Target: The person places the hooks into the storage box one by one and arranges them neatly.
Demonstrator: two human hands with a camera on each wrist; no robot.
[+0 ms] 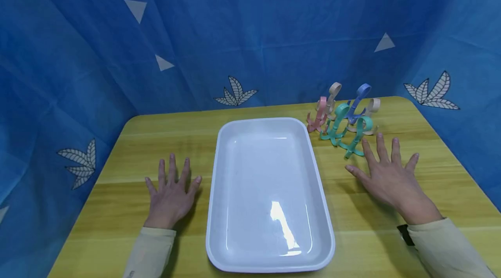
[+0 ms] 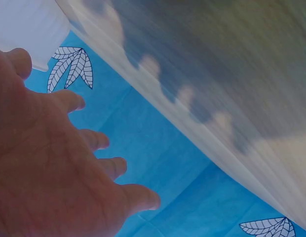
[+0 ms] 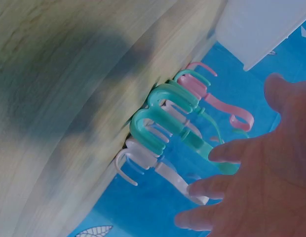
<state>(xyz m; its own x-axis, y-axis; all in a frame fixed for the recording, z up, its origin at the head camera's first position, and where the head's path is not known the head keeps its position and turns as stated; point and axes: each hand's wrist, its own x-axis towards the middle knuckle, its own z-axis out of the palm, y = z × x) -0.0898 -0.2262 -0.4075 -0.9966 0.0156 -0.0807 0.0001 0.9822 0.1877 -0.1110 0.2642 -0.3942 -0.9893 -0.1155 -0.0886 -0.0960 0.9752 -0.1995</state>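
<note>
Several plastic hanging hooks stand grouped at the back right of the table, each with a curved top and prongs at the foot. Among them are a pink hook (image 1: pixel 322 106), a blue hook (image 1: pixel 355 105), pale hooks (image 1: pixel 374 105) and two green hooks (image 1: pixel 355 141). My right hand (image 1: pixel 393 182) hovers palm down just in front of the nearer green one, fingers spread and holding nothing. To the left of a white tray (image 1: pixel 270 165), my left hand (image 1: pixel 170 202) is also spread over the table with nothing in it. In the right wrist view, fingers overlap the hooks (image 3: pixel 168 118).
The white tray lies lengthwise at the middle of the wood-patterned table (image 1: pixel 117 173), with glare on its bare bottom. A blue curtain (image 1: pixel 266 30) with leaf and triangle prints hangs behind and along both sides.
</note>
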